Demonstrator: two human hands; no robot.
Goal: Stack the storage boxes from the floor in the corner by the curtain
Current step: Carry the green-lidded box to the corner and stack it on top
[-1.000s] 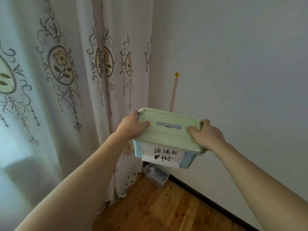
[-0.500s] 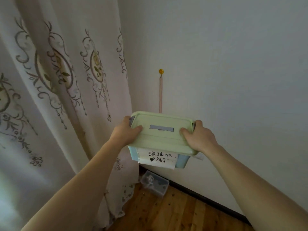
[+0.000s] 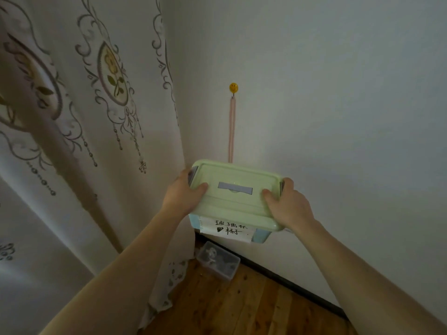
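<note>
A person holds a pale blue storage box (image 3: pixel 258 235) with a light green lid (image 3: pixel 235 192) in the air in front of a white wall (image 3: pixel 338 117), the left hand (image 3: pixel 182 193) gripping the lid's left end and the right hand (image 3: pixel 286 205) gripping its right end, thumbs curled over the top. A white paper label (image 3: pixel 226 229) with handwritten characters hangs on the box's near side. Below, a small clear plastic box (image 3: pixel 219 261) sits on the wooden floor (image 3: pixel 242 308) in the corner beside an embroidered curtain (image 3: pixel 84 117), and a pink strap (image 3: pixel 232 129) hangs from a yellow hook (image 3: pixel 233 87).
</note>
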